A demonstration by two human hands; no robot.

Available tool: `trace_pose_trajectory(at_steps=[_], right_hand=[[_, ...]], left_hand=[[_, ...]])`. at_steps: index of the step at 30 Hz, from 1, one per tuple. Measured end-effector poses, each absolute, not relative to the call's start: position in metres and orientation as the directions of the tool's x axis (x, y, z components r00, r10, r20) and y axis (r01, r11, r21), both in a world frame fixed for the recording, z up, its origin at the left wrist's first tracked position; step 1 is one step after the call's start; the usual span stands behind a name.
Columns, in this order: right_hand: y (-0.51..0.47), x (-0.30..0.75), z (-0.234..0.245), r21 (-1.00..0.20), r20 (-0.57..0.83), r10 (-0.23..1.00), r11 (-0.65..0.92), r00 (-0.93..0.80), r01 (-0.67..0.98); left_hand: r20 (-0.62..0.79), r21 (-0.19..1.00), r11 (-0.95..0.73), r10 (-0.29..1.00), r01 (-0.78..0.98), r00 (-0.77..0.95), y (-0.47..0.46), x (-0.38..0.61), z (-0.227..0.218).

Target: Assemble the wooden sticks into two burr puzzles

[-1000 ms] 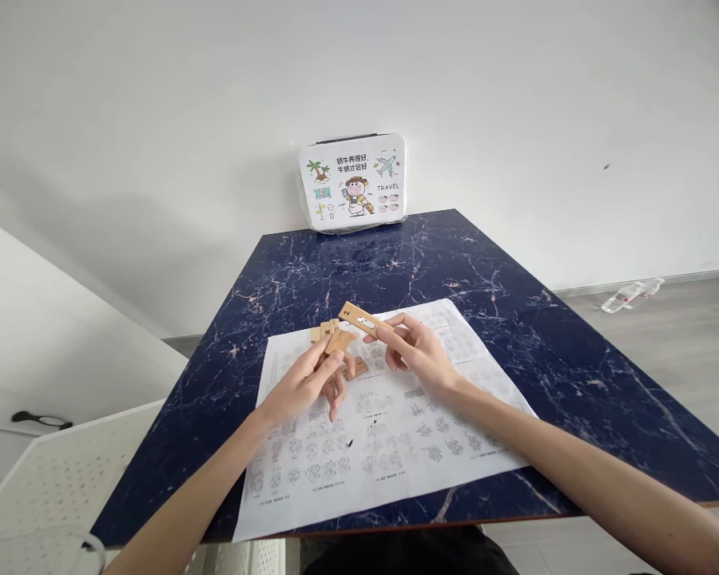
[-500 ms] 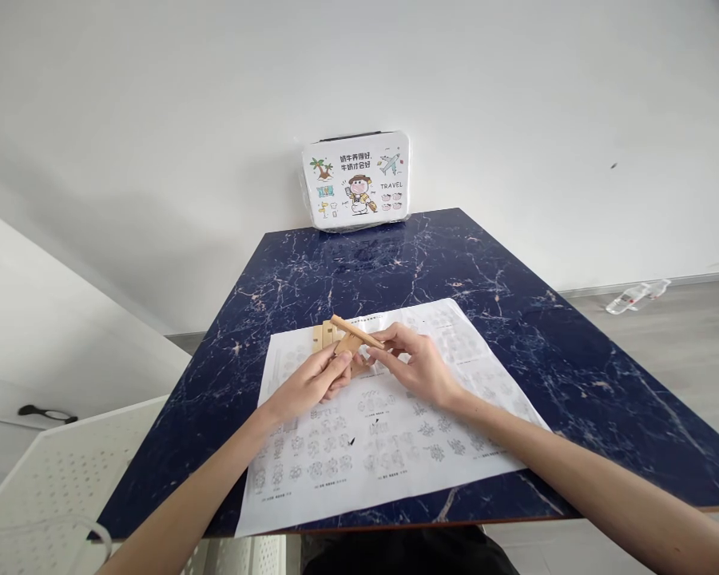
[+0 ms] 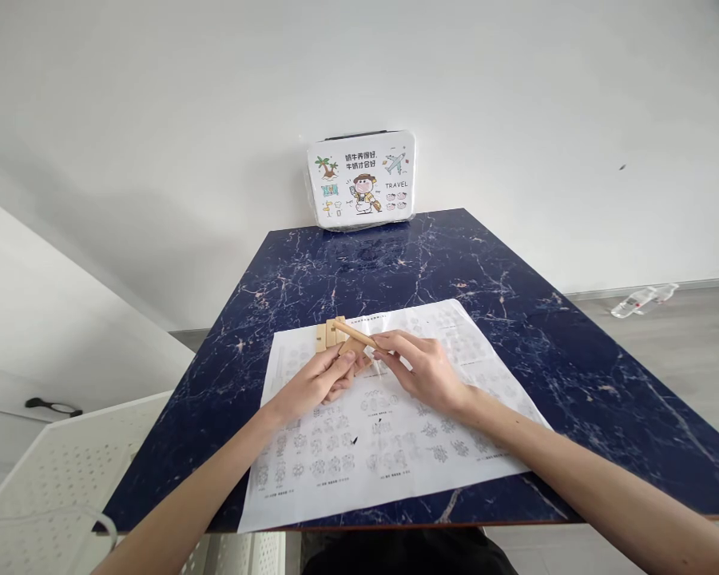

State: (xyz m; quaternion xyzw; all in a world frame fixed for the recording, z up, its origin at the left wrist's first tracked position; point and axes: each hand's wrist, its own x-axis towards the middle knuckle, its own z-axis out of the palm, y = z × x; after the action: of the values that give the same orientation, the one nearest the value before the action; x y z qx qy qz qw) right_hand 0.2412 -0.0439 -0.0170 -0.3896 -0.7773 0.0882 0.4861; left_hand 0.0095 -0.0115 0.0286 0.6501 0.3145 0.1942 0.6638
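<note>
My left hand (image 3: 320,379) is closed around a flat wooden puzzle piece (image 3: 351,348), thumb on top. My right hand (image 3: 423,367) pinches the near right end of a wooden stick (image 3: 355,332), which slants up to the left across the flat piece. Whether stick and piece touch cannot be made out. Just beyond my left hand, several notched wooden pieces (image 3: 329,332) lie on the printed instruction sheet (image 3: 407,463). The fingers of my left hand hide part of what they hold.
The sheet lies on a dark blue marble-patterned table (image 3: 359,271). A white cartoon-printed case (image 3: 363,182) in plastic wrap leans against the wall at the back. Clear plastic bottles (image 3: 644,300) lie on the floor at right. A white perforated cabinet (image 3: 77,455) stands at left.
The right hand has turned the stick slightly, and its far end has come a little lower. My left hand keeps its grip on the flat piece. The view has shifted slightly.
</note>
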Motion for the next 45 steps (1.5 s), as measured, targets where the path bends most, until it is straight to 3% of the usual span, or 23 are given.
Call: trace_pose_trajectory(at_steps=[3,10,17,20,30,39,45], right_hand=[[-0.045,0.24,-0.017,-0.492,0.693,0.684,0.679,-0.226,0.544],[-0.054,0.228,-0.015,-0.576,0.609,0.754,0.634,-0.246,0.516],[-0.049,0.232,-0.012,-0.678,0.613,0.79,0.536,-0.016,0.503],[-0.047,0.236,-0.013,-0.668,0.629,0.777,0.544,-0.005,0.508],[-0.053,0.229,-0.015,-0.641,0.579,0.789,0.596,-0.206,0.484],[-0.053,0.227,-0.018,-0.58,0.637,0.766,0.553,-0.091,0.598],[-0.052,0.227,-0.015,-0.609,0.628,0.776,0.533,-0.053,0.587]], left_hand=[[-0.15,0.988,0.083,0.675,0.127,0.723,-0.011,0.01,0.026],[-0.107,0.994,0.085,0.698,0.067,0.708,-0.014,0.013,0.023],[-0.153,0.987,0.13,0.629,0.09,0.762,-0.014,0.014,0.034],[-0.173,0.984,0.134,0.626,0.113,0.76,-0.014,0.013,0.032],[-0.146,0.989,0.116,0.654,0.092,0.742,-0.013,0.013,0.024],[-0.132,0.991,0.091,0.646,0.097,0.752,-0.019,0.02,0.028],[-0.108,0.994,0.086,0.688,0.068,0.717,-0.023,0.026,0.023]])
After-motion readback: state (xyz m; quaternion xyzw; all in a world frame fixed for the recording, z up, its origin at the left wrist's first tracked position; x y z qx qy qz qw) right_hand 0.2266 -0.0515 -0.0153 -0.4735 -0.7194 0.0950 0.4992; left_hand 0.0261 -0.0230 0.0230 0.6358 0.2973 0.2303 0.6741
